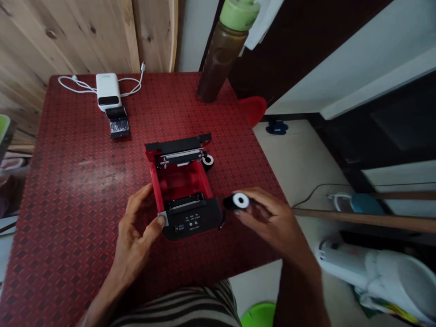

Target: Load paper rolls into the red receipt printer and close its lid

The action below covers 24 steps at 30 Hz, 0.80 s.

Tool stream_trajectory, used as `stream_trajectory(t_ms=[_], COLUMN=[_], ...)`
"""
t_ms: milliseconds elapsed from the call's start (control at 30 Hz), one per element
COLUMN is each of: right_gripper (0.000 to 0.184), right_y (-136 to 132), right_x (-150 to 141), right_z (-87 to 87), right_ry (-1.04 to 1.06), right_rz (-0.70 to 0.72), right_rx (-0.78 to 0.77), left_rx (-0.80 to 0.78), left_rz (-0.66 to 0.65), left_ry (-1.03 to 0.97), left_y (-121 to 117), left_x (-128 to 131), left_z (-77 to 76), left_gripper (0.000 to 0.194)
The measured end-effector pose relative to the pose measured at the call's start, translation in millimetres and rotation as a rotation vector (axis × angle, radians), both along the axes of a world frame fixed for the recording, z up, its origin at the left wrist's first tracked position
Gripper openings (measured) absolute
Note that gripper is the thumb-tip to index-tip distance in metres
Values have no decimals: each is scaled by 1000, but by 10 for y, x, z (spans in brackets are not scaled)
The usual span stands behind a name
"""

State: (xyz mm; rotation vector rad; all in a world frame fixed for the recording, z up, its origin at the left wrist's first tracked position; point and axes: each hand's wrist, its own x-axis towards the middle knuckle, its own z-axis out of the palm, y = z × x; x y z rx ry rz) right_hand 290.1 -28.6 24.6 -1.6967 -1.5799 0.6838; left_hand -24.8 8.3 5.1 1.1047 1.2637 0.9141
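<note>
A small red and black printer (184, 190) lies on the red patterned table (75, 181) with its lid flipped open toward the back, showing an empty red bay. My left hand (139, 227) rests against the printer's left front corner, thumb on the grey corner piece and fingers spread along its side. My right hand (269, 218) is just right of the printer, fingers closed round a small black roll with a white end (239, 201). Another small black and white roll (207, 161) sits by the lid's right hinge.
At the back left stand a white device (108, 91) with a white cable (76, 84) and a black piece (118, 121) in front of it. A tall brown bottle with a green cap (223, 50) stands at the table's far edge. The table's right edge drops to the floor.
</note>
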Motion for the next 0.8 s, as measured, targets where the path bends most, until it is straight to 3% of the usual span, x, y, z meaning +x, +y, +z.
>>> stream_trajectory(t_ms=[133, 400, 633, 800], right_gripper=[33, 37, 57, 32], right_y=[104, 214, 109, 410], right_x=[-126, -206, 25, 205], right_z=[-268, -467, -361, -269], right_ry=[-10, 50, -56, -89], right_rz=[98, 210, 218, 70], right_rx=[-11, -25, -88, -34], left_rx=[47, 130, 100, 97], left_rz=[-9, 26, 9, 14], left_ry=[15, 27, 8, 17], left_y=[-20, -56, -56, -40], left_x=[-21, 2, 4, 0], left_z=[-60, -124, -134, -140], left_gripper=[65, 62, 64, 64])
